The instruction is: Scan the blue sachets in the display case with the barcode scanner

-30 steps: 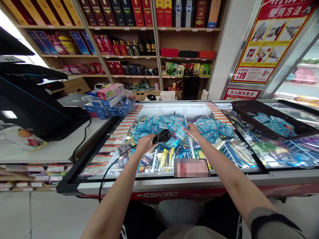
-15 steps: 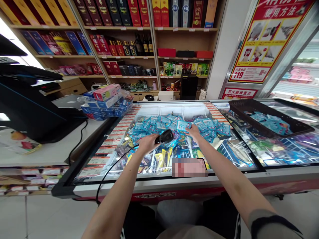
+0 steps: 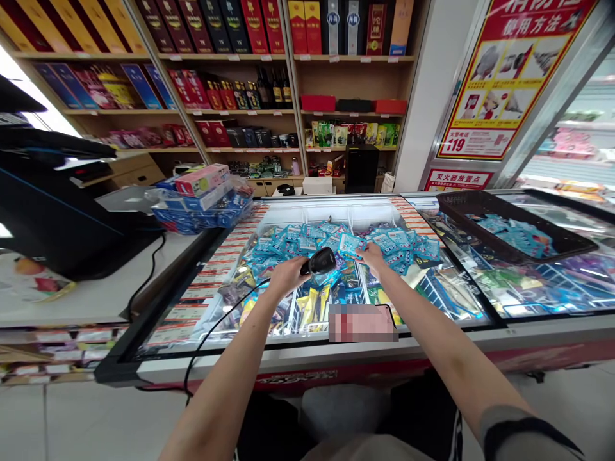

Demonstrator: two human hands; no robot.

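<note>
Scanning at a chest freezer (image 3: 216, 366); the left hand (image 3: 287, 276) is curled round the grip of a corded barcode scanner (image 3: 321, 261); the right hand (image 3: 372, 257) pinches a light-blue packet (image 3: 350, 243) by its edge, near the scanner's head, above the heaped light-blue packets (image 3: 278, 244); the step appears to be presenting the packet for reading; the next move would call for aligning its code with the scanner window.

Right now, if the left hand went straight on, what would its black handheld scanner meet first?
Probably the light-blue printed packet in the right hand, just beyond the black scanner in the left hand. Depth is unclear in this single view, so the scanner could pass above or below.
</note>
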